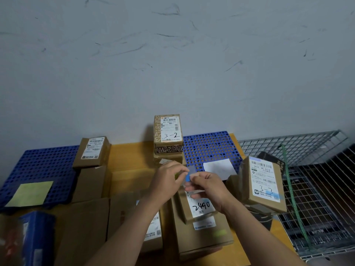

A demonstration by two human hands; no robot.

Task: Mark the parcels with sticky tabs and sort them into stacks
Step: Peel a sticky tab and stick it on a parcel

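Sorting under way at a wooden table (130, 156) set against a scuffed wall. The left hand (169, 175) curls round a small tab pad (177, 174). The right hand (207, 187) pinches a blue tab (187, 177) between thumb and forefinger. The two hands touch above the "2490" box (199, 206).

That box lies on a wider box (203, 237) that carries a green tab (221, 232) and reaches almost to the near edge. At far centre the "3-2" box (169, 131) tops a stack. To the right, close to the table's right edge, the "3-3" box (263, 185) sits tilted on darker items, a blue mark on its label.

A left stack (92, 152) stands beside a blue mat (42, 169) holding a yellow-green sheet (30, 192). A second mat (211, 148), far right, holds a white sheet (219, 167). Bare wood shows between the left and centre stacks. A wire basket (317, 189) stands just beside the table's right edge.
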